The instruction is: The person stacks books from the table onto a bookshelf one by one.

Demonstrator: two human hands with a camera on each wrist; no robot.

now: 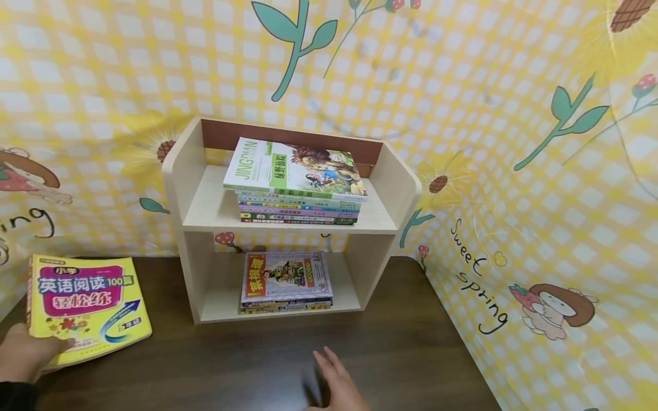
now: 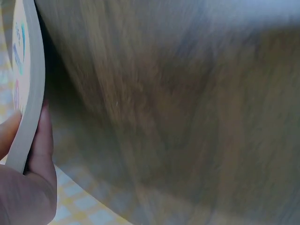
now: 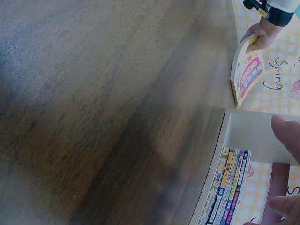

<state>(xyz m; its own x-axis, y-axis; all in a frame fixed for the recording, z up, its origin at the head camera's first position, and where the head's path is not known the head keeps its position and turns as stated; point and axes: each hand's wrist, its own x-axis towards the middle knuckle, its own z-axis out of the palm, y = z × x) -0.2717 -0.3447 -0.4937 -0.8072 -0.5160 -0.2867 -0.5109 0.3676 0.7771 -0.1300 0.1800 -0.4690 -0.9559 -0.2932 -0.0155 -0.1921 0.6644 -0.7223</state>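
Observation:
At the left of the head view, my left hand [image 1: 32,349] pinches the lower left corner of a yellow workbook [image 1: 123,319], thumb on its cover and fingers beneath. The left wrist view shows the book's page edges [image 2: 35,79] between thumb and fingers, over the dark table. My right hand [image 1: 339,383] is over the table's front part with fingers spread, holding nothing. Behind it stands a small two-tier wooden bookshelf [image 1: 377,274]. A stack of books topped by a green-and-white one [image 1: 288,168] lies on the upper shelf; a shorter stack of books [image 1: 288,279] lies on the lower.
The dark wooden table [image 1: 231,365] runs up to a wall covering [image 1: 514,240] with yellow checks, at the back and right. The shelf's side panel [image 1: 187,268] stands between the yellow workbook and the lower stack.

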